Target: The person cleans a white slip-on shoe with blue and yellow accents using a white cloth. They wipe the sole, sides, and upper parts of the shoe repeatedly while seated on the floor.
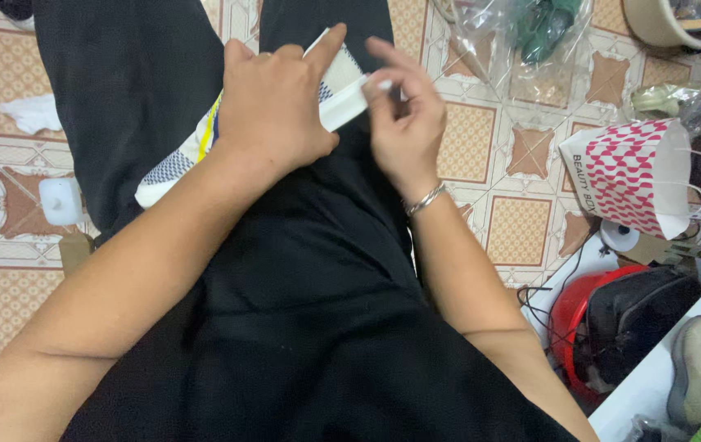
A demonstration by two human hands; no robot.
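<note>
Our left hand (272,106) clamps the white knitted shoe (182,160); beside it, our right hand (403,115) pinches its white sole edge (350,98). We should keep the shoe steady.

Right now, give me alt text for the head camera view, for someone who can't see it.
A seated person in black trousers holds a white knit shoe on their lap, the left hand pressing over it while the right hand pinches its white edge. Around them on the patterned tile floor are a pink-and-white paper bag and clear plastic bags.
</note>
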